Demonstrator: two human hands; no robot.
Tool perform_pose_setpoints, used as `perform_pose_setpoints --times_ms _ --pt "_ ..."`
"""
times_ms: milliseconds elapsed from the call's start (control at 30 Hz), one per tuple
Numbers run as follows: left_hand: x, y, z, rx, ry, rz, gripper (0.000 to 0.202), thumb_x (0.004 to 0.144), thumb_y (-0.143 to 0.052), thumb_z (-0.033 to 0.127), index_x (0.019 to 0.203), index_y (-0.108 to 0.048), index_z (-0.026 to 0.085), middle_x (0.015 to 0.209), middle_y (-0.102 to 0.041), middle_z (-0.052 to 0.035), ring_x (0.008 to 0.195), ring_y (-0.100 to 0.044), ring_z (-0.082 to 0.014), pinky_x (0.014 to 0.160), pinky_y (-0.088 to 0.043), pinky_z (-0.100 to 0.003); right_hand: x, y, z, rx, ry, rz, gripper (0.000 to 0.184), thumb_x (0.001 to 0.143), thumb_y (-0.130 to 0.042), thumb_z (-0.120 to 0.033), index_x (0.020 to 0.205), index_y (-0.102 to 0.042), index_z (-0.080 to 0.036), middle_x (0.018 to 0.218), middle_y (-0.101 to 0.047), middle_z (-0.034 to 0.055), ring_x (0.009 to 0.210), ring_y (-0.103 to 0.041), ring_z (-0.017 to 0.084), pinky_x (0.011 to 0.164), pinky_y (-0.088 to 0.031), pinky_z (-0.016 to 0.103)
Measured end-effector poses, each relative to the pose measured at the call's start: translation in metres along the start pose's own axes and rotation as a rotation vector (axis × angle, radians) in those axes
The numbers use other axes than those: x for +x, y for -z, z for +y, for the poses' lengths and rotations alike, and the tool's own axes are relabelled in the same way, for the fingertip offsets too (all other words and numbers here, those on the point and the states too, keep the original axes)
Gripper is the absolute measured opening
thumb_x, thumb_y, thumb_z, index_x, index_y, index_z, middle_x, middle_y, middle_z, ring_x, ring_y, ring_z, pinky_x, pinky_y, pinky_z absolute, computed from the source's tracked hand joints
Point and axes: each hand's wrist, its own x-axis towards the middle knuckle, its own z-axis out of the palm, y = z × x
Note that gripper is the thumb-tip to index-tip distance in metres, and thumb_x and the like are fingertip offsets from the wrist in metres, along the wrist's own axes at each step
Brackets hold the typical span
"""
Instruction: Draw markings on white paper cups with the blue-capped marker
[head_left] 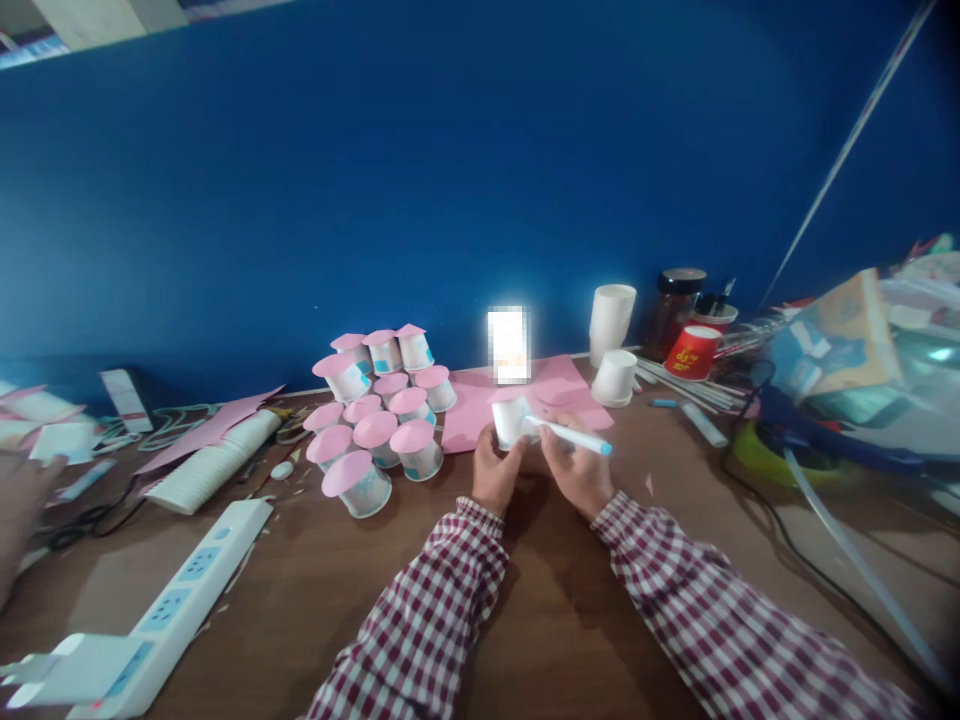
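My left hand is closed around a small white paper cup, held above the desk in front of me. In my right hand is a white marker pen with a light blue end, its tip side pointing at the cup's wall. Blue marks on the cup are faint and partly hidden by my fingers. Behind the cup lies a sheet of pink paper. To the left stands a group of upside-down paper cups with pink cone tops, several of them bearing blue drawing.
White cups and a red cup stand right, near a dark-lidded jar. A marker cap lies there. At left are a power strip, a stack of cups and another person's hand. A blue partition rises behind.
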Motion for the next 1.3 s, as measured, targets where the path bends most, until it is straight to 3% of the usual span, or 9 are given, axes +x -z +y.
perform_pose_setpoints --times_ms 367,667,867,1300 --pt "-0.003 0.0 0.016 0.01 0.019 0.001 0.043 0.07 -0.066 0.034 0.104 -0.056 0.011 0.098 -0.064 -0.0109 0.086 -0.06 -0.0194 0.077 -0.048 -0.031 0.003 0.002 -0.003 0.063 -0.064 0.046 0.016 0.086 -0.049 -0.03 0.089 -0.058 -0.018 0.08 -0.066 0.0049 0.07 -0.063 0.015 0.063 -0.052 0.026" --pt "0.0 0.001 0.001 -0.029 0.012 0.0 0.043 0.07 -0.066 0.036 0.105 -0.055 0.012 0.098 -0.064 -0.0101 0.086 -0.061 -0.0197 0.077 -0.048 -0.032 0.0 0.0 -0.002 -0.001 0.015 0.015 0.014 0.085 -0.049 -0.029 0.085 -0.058 -0.018 0.075 -0.064 0.0044 0.068 -0.062 0.016 0.066 -0.052 0.027" --pt "-0.003 0.0 0.005 -0.094 0.037 -0.025 0.044 0.071 -0.065 0.034 0.107 -0.054 0.012 0.098 -0.064 -0.0098 0.086 -0.061 -0.0188 0.077 -0.049 -0.031 -0.003 0.0 -0.004 -0.019 0.11 -0.027 0.014 0.085 -0.05 -0.028 0.086 -0.061 -0.019 0.08 -0.067 0.0046 0.07 -0.063 0.016 0.068 -0.052 0.027" --pt "-0.002 0.001 0.003 -0.07 0.02 -0.011 0.043 0.071 -0.066 0.036 0.106 -0.055 0.012 0.098 -0.065 -0.0102 0.086 -0.061 -0.0189 0.077 -0.05 -0.031 -0.003 0.0 -0.004 -0.058 0.094 -0.02 0.015 0.086 -0.05 -0.029 0.082 -0.061 -0.019 0.073 -0.065 0.0037 0.065 -0.061 0.014 0.066 -0.051 0.025"
